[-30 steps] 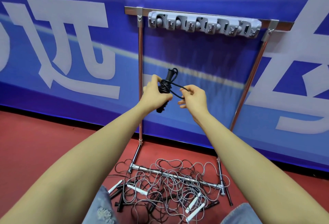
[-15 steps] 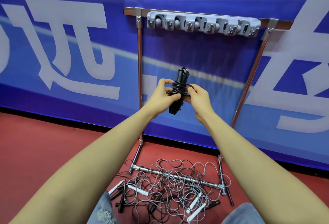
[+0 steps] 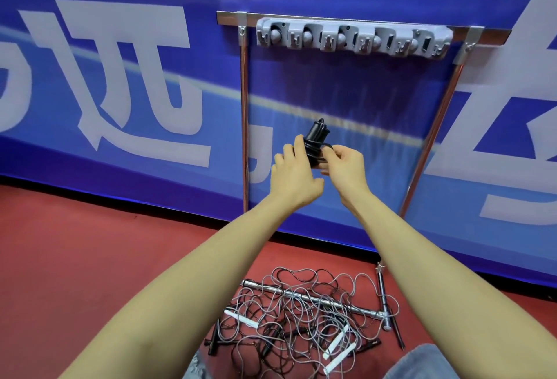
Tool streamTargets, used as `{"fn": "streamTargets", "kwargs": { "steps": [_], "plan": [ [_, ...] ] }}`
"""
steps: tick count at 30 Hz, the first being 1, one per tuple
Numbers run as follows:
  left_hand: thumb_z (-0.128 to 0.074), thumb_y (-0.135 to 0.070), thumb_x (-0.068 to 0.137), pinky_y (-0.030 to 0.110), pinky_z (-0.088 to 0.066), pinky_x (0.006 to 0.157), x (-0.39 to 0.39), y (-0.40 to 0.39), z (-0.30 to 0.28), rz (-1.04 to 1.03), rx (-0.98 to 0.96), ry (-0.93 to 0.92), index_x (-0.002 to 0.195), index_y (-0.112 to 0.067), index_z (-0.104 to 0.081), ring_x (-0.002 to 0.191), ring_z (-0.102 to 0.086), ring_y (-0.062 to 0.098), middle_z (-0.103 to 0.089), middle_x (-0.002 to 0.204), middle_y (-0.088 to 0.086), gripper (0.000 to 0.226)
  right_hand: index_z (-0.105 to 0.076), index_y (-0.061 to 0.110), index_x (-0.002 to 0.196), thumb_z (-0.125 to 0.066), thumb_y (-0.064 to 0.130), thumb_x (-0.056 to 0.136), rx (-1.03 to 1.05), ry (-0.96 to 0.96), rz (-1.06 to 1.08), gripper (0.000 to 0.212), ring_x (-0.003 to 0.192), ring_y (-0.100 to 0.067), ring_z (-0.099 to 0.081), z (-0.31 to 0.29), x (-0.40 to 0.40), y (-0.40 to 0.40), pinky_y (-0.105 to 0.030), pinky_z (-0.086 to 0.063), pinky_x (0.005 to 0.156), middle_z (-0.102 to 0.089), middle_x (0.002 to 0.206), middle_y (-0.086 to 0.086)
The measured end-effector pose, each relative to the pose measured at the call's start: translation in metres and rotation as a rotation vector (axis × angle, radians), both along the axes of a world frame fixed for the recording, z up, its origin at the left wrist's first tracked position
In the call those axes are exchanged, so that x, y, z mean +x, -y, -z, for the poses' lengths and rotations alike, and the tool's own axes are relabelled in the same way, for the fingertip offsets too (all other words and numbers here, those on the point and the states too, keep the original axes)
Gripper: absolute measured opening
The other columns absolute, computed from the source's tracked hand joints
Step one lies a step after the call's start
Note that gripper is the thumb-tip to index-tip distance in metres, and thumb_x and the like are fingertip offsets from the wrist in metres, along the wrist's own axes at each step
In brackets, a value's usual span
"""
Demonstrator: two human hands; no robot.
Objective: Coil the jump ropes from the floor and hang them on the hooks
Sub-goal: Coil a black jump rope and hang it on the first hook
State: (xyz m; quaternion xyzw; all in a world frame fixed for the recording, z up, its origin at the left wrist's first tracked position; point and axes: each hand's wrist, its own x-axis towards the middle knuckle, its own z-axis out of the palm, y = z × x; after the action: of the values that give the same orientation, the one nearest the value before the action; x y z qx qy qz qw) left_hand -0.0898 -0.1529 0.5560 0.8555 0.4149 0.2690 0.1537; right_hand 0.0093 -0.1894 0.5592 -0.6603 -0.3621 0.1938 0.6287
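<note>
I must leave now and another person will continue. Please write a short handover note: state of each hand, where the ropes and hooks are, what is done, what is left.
Left hand: grips the black jump rope bundle by its handles.
Right hand: pinches the cord at the bundle, finishing the wrap.
Hook rack: on the stand's top bar, above the hands; nothing hangs on it.
Pile of ropes: tangled on the red floor over the stand's base.
Done: one rope nearly coiled.
Left: hang it, then untangle, coil and hang the rest.
</note>
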Motion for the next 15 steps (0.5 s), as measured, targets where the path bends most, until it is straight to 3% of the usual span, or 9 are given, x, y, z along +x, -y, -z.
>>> {"fn": "streamTargets", "kwargs": {
  "steps": [3, 6, 8, 11, 13, 15],
  "plan": [
    [-0.07, -0.022, 0.077, 0.034, -0.037, 0.07, 0.0, -0.006, -0.003, -0.129, 0.085, -0.103, 0.139, -0.014, -0.024, 0.098, -0.049, 0.031, -0.045, 0.119, 0.009, 0.078, -0.062, 0.005, 0.087, -0.045, 0.003, 0.095, -0.024, 0.088, -0.058, 0.02, 0.072, -0.009, -0.068, -0.001, -0.007, 0.001, -0.011, -0.045, 0.057, -0.069, 0.084, -0.005],
    [-0.07, -0.022, 0.077, 0.034, -0.038, 0.064, -0.001, -0.013, -0.005, -0.187, 0.086, -0.09, 0.128, -0.014, -0.033, 0.095, -0.052, 0.032, -0.049, 0.111, 0.008, 0.064, -0.063, 0.002, 0.094, -0.039, -0.005, 0.091, -0.073, 0.182, -0.115, 0.026, 0.066, -0.001, -0.063, -0.005, -0.009, 0.001, -0.006, -0.038, 0.05, -0.068, 0.085, -0.008],
    [-0.066, -0.023, 0.077, 0.034, -0.038, 0.061, -0.004, -0.018, -0.005, -0.165, 0.036, -0.019, 0.12, -0.013, -0.038, 0.09, -0.054, 0.032, -0.055, 0.102, 0.007, 0.052, -0.065, 0.004, 0.093, -0.038, -0.007, 0.088, -0.111, 0.265, -0.144, 0.03, 0.068, -0.001, -0.063, -0.007, -0.008, 0.003, -0.011, -0.04, 0.051, -0.069, 0.08, -0.004],
    [-0.066, -0.027, 0.076, 0.034, -0.045, 0.059, -0.013, -0.026, -0.006, -0.103, -0.065, 0.048, 0.106, -0.015, -0.042, 0.077, -0.059, 0.029, -0.061, 0.083, 0.002, 0.04, -0.065, 0.01, 0.09, -0.037, -0.007, 0.087, -0.141, 0.358, -0.178, 0.032, 0.082, -0.017, -0.068, -0.007, -0.007, 0.006, -0.025, -0.046, 0.065, -0.071, 0.085, -0.006],
    [-0.063, -0.023, 0.074, 0.038, -0.053, 0.062, -0.017, -0.026, -0.006, -0.04, -0.105, 0.04, 0.112, -0.023, -0.04, 0.072, -0.064, 0.029, -0.065, 0.08, 0.002, 0.045, -0.065, 0.009, 0.093, -0.038, -0.005, 0.089, -0.154, 0.367, -0.189, 0.031, 0.081, -0.016, -0.068, -0.005, -0.005, 0.007, -0.018, -0.046, 0.061, -0.072, 0.089, -0.007],
    [-0.059, -0.021, 0.073, 0.037, -0.054, 0.067, -0.018, -0.024, -0.005, 0.012, -0.092, 0.012, 0.132, -0.037, -0.033, 0.072, -0.064, 0.028, -0.062, 0.09, 0.001, 0.066, -0.066, 0.008, 0.096, -0.04, 0.0, 0.093, -0.171, 0.369, -0.172, 0.027, 0.077, -0.015, -0.068, -0.003, -0.005, 0.008, -0.009, -0.043, 0.055, -0.072, 0.09, -0.005]
  ]
}}
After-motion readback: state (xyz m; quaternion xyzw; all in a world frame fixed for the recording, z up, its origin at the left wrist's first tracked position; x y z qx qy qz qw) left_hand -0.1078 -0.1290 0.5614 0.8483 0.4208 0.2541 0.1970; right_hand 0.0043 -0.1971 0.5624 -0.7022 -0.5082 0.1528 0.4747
